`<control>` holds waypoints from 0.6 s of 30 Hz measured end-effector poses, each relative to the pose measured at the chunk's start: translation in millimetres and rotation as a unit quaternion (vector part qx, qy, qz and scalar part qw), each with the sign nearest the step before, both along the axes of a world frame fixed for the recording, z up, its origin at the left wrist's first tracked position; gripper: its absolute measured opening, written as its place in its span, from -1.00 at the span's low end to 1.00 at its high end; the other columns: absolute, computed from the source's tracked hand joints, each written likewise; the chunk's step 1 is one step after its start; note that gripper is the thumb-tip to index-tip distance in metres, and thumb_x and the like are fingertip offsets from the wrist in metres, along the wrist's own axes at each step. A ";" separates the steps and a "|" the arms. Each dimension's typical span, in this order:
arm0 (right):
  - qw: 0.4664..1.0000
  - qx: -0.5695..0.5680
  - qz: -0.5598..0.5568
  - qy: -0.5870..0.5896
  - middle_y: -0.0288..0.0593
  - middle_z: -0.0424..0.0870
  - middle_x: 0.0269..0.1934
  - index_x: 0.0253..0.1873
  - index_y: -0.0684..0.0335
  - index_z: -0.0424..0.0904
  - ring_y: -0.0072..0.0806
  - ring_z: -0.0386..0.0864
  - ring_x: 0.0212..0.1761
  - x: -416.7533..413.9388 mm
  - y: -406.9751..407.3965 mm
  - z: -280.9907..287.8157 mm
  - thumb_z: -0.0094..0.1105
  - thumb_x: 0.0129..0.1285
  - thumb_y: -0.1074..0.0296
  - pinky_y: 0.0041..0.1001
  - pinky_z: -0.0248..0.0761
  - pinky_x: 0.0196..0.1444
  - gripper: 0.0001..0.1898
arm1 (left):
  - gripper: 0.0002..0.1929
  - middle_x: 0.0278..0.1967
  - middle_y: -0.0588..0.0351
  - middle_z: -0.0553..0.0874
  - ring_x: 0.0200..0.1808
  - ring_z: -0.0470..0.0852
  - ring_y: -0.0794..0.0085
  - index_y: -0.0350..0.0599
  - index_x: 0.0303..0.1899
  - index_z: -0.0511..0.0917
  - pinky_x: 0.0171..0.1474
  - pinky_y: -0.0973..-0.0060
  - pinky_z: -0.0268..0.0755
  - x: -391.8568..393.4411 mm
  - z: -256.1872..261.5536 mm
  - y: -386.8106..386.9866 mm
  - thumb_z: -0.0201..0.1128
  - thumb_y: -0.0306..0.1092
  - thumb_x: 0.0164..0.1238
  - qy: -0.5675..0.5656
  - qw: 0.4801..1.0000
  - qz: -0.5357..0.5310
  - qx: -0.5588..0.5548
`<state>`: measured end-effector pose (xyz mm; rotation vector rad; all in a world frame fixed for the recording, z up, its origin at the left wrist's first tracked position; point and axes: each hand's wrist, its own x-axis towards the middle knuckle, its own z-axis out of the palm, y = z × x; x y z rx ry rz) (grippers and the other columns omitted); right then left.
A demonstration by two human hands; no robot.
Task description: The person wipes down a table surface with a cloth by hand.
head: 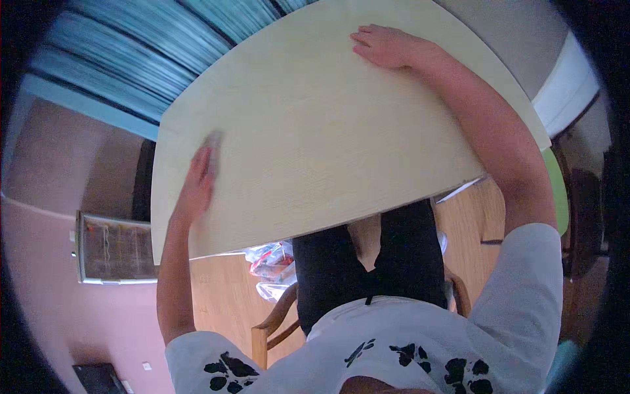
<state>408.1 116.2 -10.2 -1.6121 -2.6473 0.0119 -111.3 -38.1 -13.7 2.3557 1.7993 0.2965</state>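
Observation:
A pale tabletop point(315, 123) with a curved far edge spreads out before me. Near its left side, my left hand point(198, 172) is on edge, thumb side up and blurred. A greyish smear point(215, 143) lies along its fingers; whether that is a small thin object or the blur of the fingers, I cannot tell. Towards the far right part of the tabletop, my right hand point(381, 47) rests palm down, fingers slightly spread, with nothing seen in it. My right forearm reaches across the table's right side.
Blue curtains point(133, 54) hang beyond the far left edge. A framed glass-fronted case point(118, 248) is by the pink wall at left. Below the table's near edge are plastic bags point(273, 266) on the wooden floor point(221, 295) and a wooden chair armrest point(275, 320). Something green point(556, 192) shows at right.

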 end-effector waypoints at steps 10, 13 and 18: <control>0.997 -0.007 0.003 0.071 0.09 0.62 0.33 0.29 0.26 0.63 0.07 0.53 0.42 -25.2 14.7 -4.5 -0.02 0.55 0.10 0.05 0.47 0.38 -0.56 | -0.40 0.65 -0.28 0.17 0.69 0.03 -0.14 -0.30 0.63 0.17 0.74 0.14 -0.12 -128.1 -23.7 151.5 -0.21 -0.17 0.76 0.215 0.973 0.073 0.049; 0.999 0.005 -0.023 0.049 0.10 0.72 0.22 0.21 0.28 0.71 0.08 0.66 0.28 4.5 23.6 -21.6 0.06 0.45 0.19 0.08 0.56 0.23 -0.60 | -0.35 0.69 -0.24 0.09 0.71 0.01 -0.06 -0.35 0.64 0.13 0.74 0.18 -0.14 2.1 -29.0 203.8 -0.17 -0.10 0.74 0.096 0.995 0.020 0.016; 0.994 -0.030 -0.038 0.097 0.13 0.82 0.03 0.01 0.29 0.82 0.11 0.76 0.07 -8.5 3.4 6.2 0.16 0.29 0.30 0.11 0.60 0.06 -0.67 | -0.26 0.71 -0.20 0.01 0.75 -0.10 0.04 -0.32 0.67 0.01 0.74 0.24 -0.23 139.7 -10.2 174.3 -0.11 -0.03 0.70 -0.009 0.996 -0.082 -0.019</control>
